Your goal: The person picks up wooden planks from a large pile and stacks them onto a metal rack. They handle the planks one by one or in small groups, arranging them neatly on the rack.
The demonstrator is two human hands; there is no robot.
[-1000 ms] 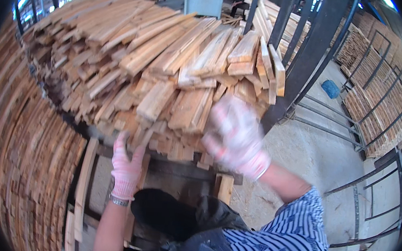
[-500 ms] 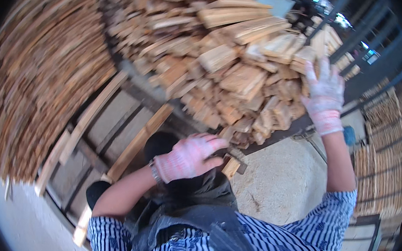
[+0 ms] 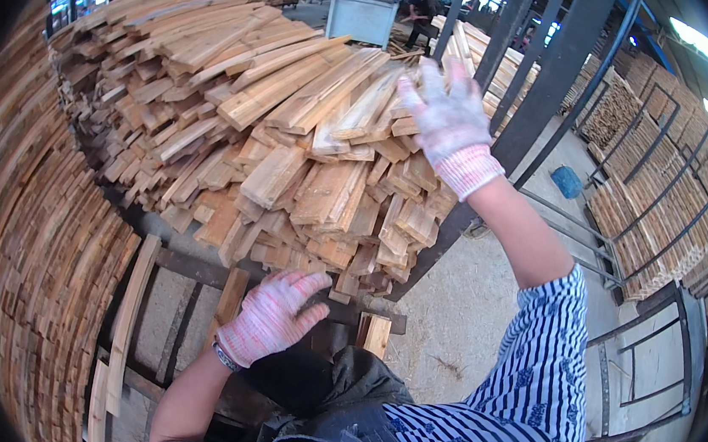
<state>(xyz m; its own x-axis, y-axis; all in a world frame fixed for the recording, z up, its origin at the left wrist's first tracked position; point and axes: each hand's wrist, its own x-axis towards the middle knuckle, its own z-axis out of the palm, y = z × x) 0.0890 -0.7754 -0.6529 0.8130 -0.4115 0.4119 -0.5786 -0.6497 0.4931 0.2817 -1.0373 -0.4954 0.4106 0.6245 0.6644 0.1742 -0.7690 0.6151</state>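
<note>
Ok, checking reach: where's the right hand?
Head view, upper right of centre: the right hand is at the plank pile, left of a dark post.

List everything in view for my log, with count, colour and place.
Loose pile of rough wooden boards: one, pale brown, centre to upper left
Tight stack of wooden boards: one, brown, left edge
Background board stacks: several, tan, right
Long wooden beams: several, pale, lower left
Upright steel posts: several, dark, right of pile
Box-shaped metal cabinet: one, pale blue-grey, top centre
Crumpled bundle: one, blue, floor at right
Concrete floor: grey, right of centre
Co-worker: one, dark clothing, beside cabinet
Striped shirt: one, blue-white, lower right
Left gloved hand: one, pink-white, pile's near edge
Right gloved hand: one, white-pink, pile's right end
</note>
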